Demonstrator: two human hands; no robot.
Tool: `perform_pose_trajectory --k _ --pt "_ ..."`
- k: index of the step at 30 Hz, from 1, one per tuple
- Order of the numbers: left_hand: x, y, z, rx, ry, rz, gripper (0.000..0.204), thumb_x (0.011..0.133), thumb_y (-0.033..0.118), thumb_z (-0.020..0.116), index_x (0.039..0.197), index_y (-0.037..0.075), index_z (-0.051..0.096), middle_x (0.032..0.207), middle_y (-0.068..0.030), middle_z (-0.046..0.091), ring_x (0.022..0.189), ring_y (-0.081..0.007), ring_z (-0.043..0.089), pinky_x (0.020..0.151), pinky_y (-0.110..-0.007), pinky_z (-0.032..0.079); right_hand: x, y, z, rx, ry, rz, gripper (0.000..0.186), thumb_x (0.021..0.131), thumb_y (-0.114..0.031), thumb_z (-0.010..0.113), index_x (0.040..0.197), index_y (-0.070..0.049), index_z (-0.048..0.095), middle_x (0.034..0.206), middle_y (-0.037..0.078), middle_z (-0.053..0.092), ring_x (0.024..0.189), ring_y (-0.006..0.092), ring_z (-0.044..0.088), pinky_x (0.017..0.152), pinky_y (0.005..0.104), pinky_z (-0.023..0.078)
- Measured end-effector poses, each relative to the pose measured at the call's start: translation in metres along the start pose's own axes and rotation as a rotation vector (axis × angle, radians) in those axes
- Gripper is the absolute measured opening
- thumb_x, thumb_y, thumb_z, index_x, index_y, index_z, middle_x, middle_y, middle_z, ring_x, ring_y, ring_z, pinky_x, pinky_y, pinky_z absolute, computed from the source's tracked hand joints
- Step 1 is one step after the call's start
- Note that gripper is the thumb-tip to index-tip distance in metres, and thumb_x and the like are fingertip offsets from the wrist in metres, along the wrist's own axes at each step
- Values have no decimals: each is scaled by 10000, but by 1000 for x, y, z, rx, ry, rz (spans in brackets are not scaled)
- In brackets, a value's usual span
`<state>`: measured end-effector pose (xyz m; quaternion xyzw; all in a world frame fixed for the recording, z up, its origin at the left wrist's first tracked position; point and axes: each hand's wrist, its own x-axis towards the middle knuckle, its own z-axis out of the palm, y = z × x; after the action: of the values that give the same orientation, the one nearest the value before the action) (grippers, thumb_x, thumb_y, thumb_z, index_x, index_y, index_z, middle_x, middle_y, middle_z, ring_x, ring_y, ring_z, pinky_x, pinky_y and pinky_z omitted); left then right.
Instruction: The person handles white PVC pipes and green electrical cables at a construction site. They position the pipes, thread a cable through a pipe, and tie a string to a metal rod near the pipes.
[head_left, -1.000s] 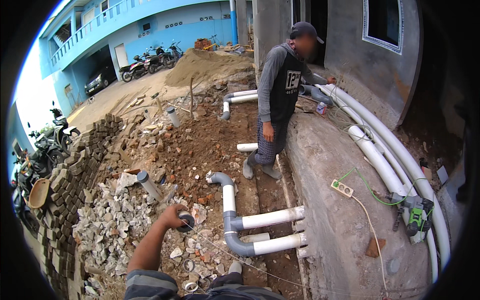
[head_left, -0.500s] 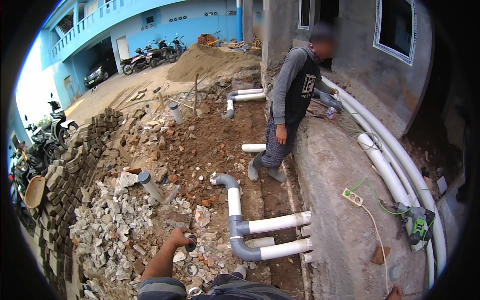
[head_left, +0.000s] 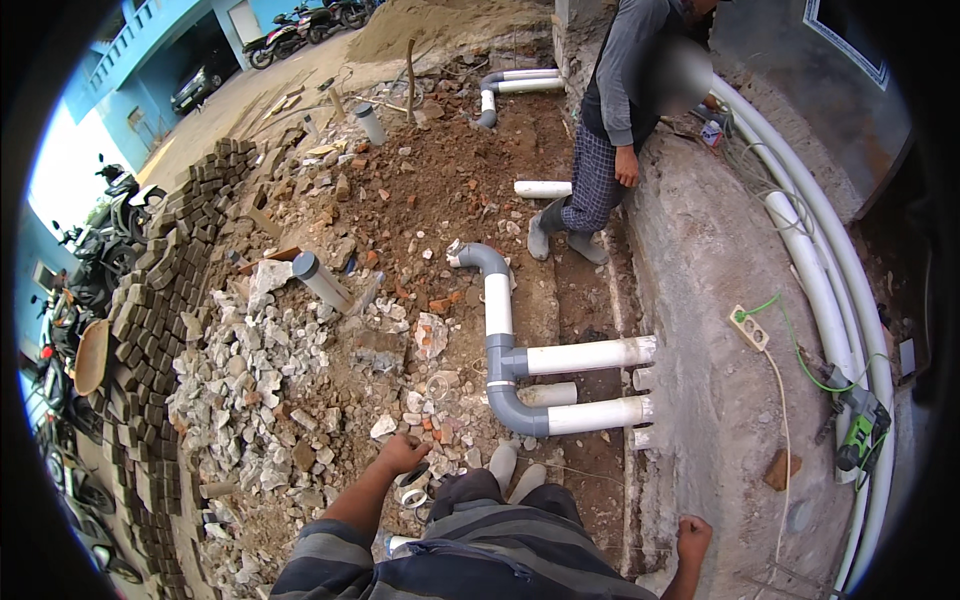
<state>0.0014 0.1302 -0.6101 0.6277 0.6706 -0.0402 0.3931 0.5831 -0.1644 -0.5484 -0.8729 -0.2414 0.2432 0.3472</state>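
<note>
My left hand [head_left: 404, 454], low centre, is closed on a dark spool [head_left: 418, 472], partly hidden by it. My right hand [head_left: 693, 538] is curled near the concrete ledge [head_left: 705, 430]; what it holds, if anything, is too small to make out. A thin string [head_left: 570, 472] crosses the trench between my hands. Ahead of my boots [head_left: 503, 465] lies a joined pipe run with grey elbows [head_left: 510, 408] and two white branches [head_left: 590, 355] reaching the ledge. A white ring [head_left: 415, 497] lies below my left hand.
A co-worker [head_left: 610, 110] stands in the trench. Broken rubble [head_left: 250, 400] and stacked pavers [head_left: 150, 330] lie left, beside motorbikes [head_left: 110, 240]. An upright capped pipe [head_left: 322, 280] rises from the soil. Long white pipes [head_left: 810, 270], a power strip [head_left: 750, 328] and a green power tool [head_left: 860, 435] rest right.
The view has tilted down, showing more of my body and boots. My left hand has moved rightward; my right hand has come further into view. The co-worker has bent toward the long pipes.
</note>
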Motion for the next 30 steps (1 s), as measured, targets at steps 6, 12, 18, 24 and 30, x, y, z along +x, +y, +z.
perform_pose_trajectory --k 6,12,18,24,30 --pt "-89 -63 27 -141 207 -357 358 823 383 703 839 28 748 762 -178 705 720 -297 685 699 -402 536 78 23 -10 -2 23 6 77 818 -17 648 807 34 705 638 -4 593 580 82 504 540 261 391" --pt "-136 -58 39 -194 187 -647 273 815 320 707 864 61 780 833 -162 736 803 -286 717 776 -376 553 149 -42 40 139 -25 -215 52 820 -22 683 833 16 716 654 -29 584 589 67 482 549 249 388" --pt "-98 -11 30 -100 123 -587 313 806 362 684 812 63 777 768 -147 732 749 -242 719 730 -362 560 182 -160 97 153 -131 -348 80 839 -49 689 867 20 717 677 -14 611 606 62 495 575 249 419" --pt "28 -41 -8 -212 117 -436 395 812 442 700 802 51 756 737 -145 716 716 -272 707 710 -370 545 221 -288 181 305 -124 -387 101 858 -64 696 911 16 727 714 -24 622 633 57 501 591 239 420" --pt "227 -60 -115 5 85 -351 436 784 490 693 805 59 752 841 -160 731 840 -304 713 812 -403 553 274 -454 319 393 -84 -407 108 864 -68 700 935 5 734 728 -33 630 645 43 515 594 223 414"
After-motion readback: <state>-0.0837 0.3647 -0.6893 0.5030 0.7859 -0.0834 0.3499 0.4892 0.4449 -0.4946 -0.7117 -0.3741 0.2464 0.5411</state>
